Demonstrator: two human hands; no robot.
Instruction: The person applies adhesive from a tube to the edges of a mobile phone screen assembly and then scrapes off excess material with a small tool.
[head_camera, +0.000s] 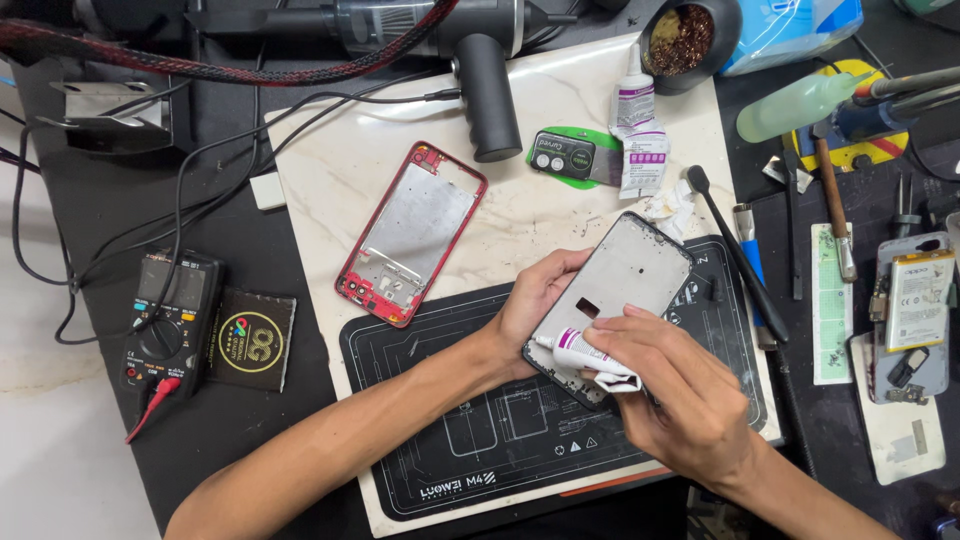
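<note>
My left hand (530, 300) grips the lower left edge of a dark phone frame (625, 280) with a grey metal inner plate, tilted above the black work mat (450, 420). My right hand (680, 385) holds a small white glue tube (585, 352) with a purple band. The tube's nozzle points left onto the frame's bottom edge, close to my left thumb. A red phone frame (410, 232) lies apart on the marble slab (330, 160), up and to the left.
A black multimeter (168, 322) with red probe sits far left beside a black square pad (250, 340). A dark heat gun (490, 90), another glue tube (632, 95), a black brush (735, 255), screwdrivers and an opened phone with its battery (915, 315) crowd the back and right.
</note>
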